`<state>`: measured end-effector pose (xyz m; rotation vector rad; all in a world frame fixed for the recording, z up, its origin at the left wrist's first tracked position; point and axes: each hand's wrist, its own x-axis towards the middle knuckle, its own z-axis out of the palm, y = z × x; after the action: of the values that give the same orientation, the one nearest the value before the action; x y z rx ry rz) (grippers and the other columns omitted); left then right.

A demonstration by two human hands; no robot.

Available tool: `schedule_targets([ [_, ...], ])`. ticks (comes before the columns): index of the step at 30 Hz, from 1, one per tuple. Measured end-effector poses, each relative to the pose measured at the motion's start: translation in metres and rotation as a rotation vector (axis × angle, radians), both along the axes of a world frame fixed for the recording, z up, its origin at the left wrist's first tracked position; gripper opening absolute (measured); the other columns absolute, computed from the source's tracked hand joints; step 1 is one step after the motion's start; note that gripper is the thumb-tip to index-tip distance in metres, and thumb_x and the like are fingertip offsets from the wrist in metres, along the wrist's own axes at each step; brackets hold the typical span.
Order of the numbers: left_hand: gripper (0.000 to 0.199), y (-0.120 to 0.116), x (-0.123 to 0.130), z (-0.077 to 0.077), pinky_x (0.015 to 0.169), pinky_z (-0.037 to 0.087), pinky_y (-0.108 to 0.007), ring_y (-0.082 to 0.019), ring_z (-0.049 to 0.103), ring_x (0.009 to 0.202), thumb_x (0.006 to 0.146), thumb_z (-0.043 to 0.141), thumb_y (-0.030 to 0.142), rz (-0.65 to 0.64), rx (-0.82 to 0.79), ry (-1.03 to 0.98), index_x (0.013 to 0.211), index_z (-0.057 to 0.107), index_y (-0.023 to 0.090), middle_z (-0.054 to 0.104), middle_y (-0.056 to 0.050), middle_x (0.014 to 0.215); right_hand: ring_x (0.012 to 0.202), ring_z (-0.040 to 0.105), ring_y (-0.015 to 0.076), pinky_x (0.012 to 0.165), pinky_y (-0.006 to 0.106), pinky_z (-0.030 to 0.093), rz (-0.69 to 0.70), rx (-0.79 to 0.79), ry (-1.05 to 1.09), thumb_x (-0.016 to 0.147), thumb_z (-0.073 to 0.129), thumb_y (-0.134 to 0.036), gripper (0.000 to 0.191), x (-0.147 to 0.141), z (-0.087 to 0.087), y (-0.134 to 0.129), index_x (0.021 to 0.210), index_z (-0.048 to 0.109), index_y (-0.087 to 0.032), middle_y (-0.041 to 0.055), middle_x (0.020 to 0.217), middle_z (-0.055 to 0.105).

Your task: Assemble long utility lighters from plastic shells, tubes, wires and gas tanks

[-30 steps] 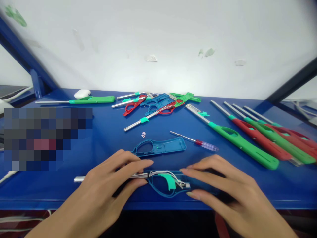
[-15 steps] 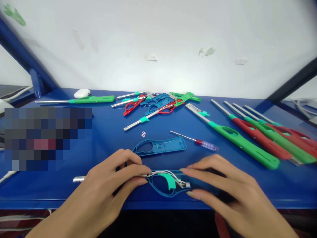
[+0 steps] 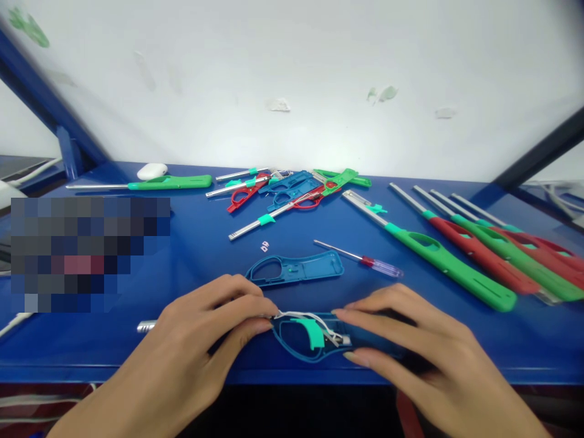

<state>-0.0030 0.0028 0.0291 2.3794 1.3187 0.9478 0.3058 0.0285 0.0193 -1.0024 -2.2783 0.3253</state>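
A blue lighter shell half (image 3: 298,354) lies open side up near the table's front edge, with a teal trigger (image 3: 313,333) and white wires (image 3: 308,316) inside. My left hand (image 3: 205,334) pinches the shell's left end where the wires enter; a metal tube tip (image 3: 146,326) sticks out beyond that hand. Thumb and fingers of my right hand (image 3: 410,340) grip the shell's handle part from both sides. Just behind lies a second blue shell half (image 3: 310,267), its inner side up.
A screwdriver (image 3: 365,261) and small pale pieces (image 3: 264,246) lie behind the shells. Farther back is a pile of lighter parts (image 3: 292,188). Several long lighters, including a green one (image 3: 456,267), lie at right. Another green lighter (image 3: 182,182) and a white case (image 3: 152,171) sit back left.
My left fingers have closed slightly over the wires at the shell's left end, and the tube tip has shifted a little right. My right hand is nearly unchanged.
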Motion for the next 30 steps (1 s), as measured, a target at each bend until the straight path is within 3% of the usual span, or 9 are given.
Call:
schedule_targets([
  [18,0.022,0.001,-0.009,0.000,0.092,0.054,-0.006,-0.003,0.078,0.097,0.120,0.050,0.023,-0.053,0.070,0.107,0.123,0.068,0.036,0.075,0.009,0.115,0.099,0.082,0.0115,0.089,0.018,0.066,-0.003,-0.005,0.004,0.111,0.071,-0.048,0.019,-0.001,0.001,0.000,0.126,0.081,-0.044,-0.0065,0.109,0.083],
  [23,0.029,-0.001,-0.012,0.002,0.086,0.055,-0.012,-0.006,0.076,0.095,0.115,0.048,0.013,-0.094,0.025,0.186,0.127,0.066,0.033,0.071,0.004,0.119,0.098,0.082,0.0144,0.088,0.022,0.068,0.005,-0.009,0.004,0.109,0.074,-0.046,0.020,0.000,0.001,0.000,0.126,0.083,-0.041,-0.0035,0.109,0.084],
  [30,0.036,-0.010,-0.013,0.006,0.088,0.059,-0.019,-0.011,0.076,0.098,0.113,0.046,0.013,-0.062,-0.029,0.218,0.135,0.066,0.033,0.069,-0.001,0.125,0.100,0.083,0.0206,0.086,0.030,0.071,0.006,-0.051,0.008,0.107,0.078,-0.041,0.021,0.001,0.001,-0.001,0.127,0.085,-0.040,0.0011,0.112,0.085],
])
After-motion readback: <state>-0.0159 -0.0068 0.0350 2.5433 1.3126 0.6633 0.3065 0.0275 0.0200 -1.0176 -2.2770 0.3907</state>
